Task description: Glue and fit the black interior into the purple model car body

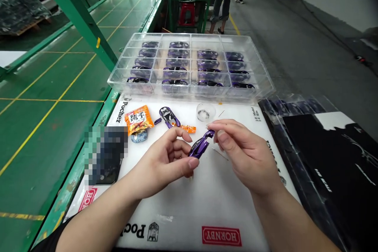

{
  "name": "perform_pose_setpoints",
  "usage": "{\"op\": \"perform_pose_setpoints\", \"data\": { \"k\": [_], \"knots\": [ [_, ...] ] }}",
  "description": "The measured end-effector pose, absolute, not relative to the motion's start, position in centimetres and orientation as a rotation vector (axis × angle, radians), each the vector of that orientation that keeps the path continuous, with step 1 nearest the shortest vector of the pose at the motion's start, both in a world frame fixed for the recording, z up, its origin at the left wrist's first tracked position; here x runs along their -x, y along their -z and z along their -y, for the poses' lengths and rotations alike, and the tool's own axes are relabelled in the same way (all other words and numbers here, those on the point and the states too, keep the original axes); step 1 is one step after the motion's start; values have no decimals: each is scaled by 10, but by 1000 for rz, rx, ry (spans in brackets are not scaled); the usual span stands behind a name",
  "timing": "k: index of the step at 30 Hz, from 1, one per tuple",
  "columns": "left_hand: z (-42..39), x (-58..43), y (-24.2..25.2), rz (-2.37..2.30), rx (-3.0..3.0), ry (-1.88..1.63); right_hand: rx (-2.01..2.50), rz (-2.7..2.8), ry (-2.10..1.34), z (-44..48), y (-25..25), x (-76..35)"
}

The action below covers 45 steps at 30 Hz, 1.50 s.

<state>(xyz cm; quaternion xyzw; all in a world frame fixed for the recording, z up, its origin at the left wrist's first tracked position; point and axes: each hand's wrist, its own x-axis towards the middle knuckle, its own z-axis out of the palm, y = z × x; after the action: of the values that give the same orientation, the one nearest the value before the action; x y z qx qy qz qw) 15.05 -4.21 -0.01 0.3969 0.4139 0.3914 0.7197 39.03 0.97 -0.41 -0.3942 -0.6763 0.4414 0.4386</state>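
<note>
Purple and glossy, a toy car point(199, 147) sits above the desk point(183, 212), grasped between thumb and fingers of the left hand point(162, 157); the right hand point(246, 151) meets its upper end, but whether it pinches there I cannot tell. A slipping nail could scratch the paint, and too hard a squeeze might snap that thin end. Red labels point(221, 236) read HORNBY, black print point(134, 231) Pocher.

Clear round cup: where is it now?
In the head view, the cup sits just right of centre on the white worktop, between the right hand and the compartment tray.
</note>
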Motion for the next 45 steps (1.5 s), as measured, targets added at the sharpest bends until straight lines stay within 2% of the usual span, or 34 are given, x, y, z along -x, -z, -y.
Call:
{"op": "perform_pose_setpoints", "data": {
  "k": [9,19,31,38,45],
  "knots": [
    [43,-149,3,-921,-965,-1120,980,1659,-1000,-3,1,-388],
    [44,-151,2,-896,-992,-1204,1131,1440,-1105,1,12,-384],
    [44,-153,8,-884,-986,-1298,1057,1276,-1329,0,17,-383],
    [43,-154,3,-911,-896,-1267,1006,1264,-1417,0,18,-383],
    [41,-157,1,-805,-828,-1025,1026,1311,-1230,-4,11,-386]
  ]
}}
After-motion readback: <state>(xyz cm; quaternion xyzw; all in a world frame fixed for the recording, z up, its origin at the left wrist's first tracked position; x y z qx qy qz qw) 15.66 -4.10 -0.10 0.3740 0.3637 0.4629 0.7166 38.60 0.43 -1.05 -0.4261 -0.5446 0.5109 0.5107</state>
